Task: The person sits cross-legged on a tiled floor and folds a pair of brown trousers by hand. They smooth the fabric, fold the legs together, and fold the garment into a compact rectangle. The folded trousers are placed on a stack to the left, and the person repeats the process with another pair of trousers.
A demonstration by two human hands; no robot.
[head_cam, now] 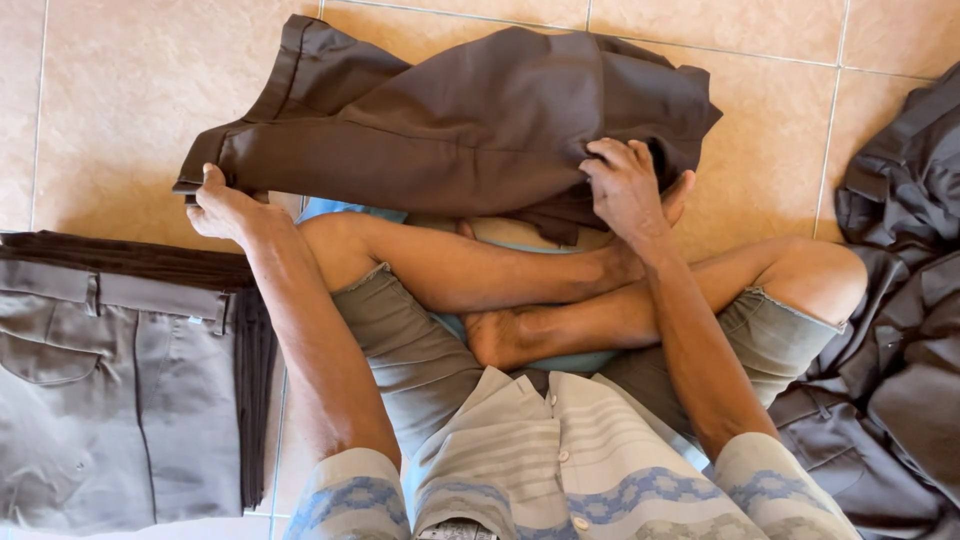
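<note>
A person sits cross-legged on a tiled floor [130, 90] with dark brown trousers [470, 120] spread across the tiles just beyond the crossed legs. The left hand [222, 205] is closed on the waistband end of the trousers at their left edge, thumb on top. The right hand [625, 185] is bunched into the cloth at the right side, fingers curled and gripping a fold. Beside the left arm lies a stack [120, 380] of folded grey and brown trousers. To the right, a heap [900, 320] of dark unfolded garments rests on the floor, touching the right knee.
</note>
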